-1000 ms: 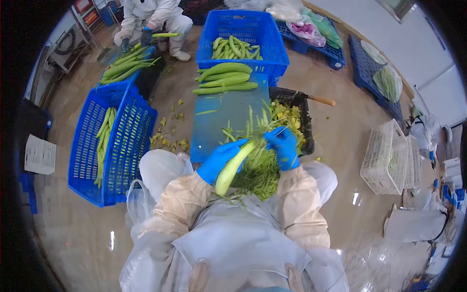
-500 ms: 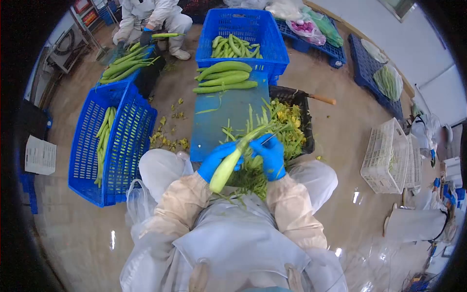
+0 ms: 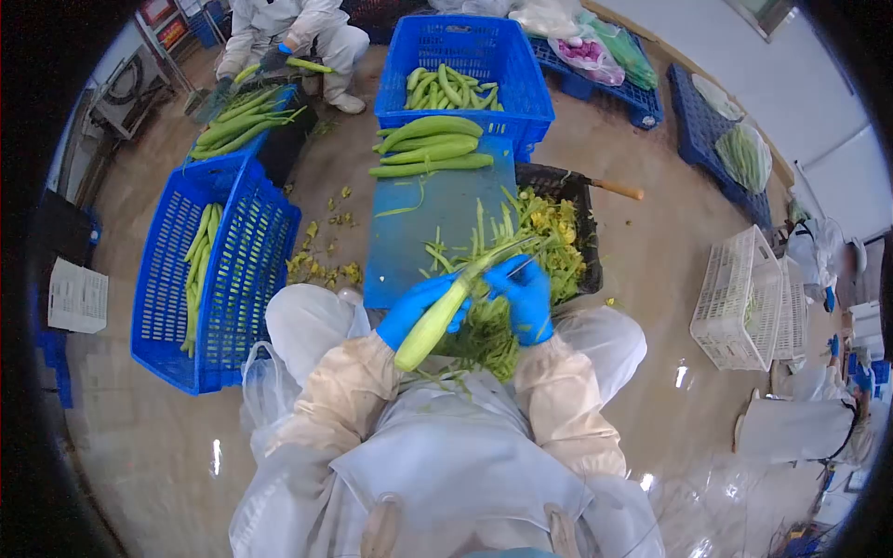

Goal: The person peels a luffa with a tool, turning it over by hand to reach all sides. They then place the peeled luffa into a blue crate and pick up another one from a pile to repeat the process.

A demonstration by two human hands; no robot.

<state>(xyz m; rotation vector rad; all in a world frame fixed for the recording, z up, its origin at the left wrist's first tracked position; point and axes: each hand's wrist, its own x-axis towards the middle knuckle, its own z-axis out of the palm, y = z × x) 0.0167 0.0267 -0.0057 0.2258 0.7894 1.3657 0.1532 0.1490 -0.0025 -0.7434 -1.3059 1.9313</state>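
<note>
Left hand (image 3: 416,308) grip closed on pale gourd (image 3: 433,325); right hand (image 3: 526,296) closed on peeler — slick skin, blade may slip toward the left glove.

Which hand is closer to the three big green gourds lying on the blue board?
Right. The right hand is slightly nearer the three gourds up the board; the left hand, gripping the peeled gourd, sits lower.

We are seeing bright, even overhead light glaring off the wet floor (image 3: 684,377) at lower right; fisheye distortion is bending the edges, black vignette filling corners.
</note>
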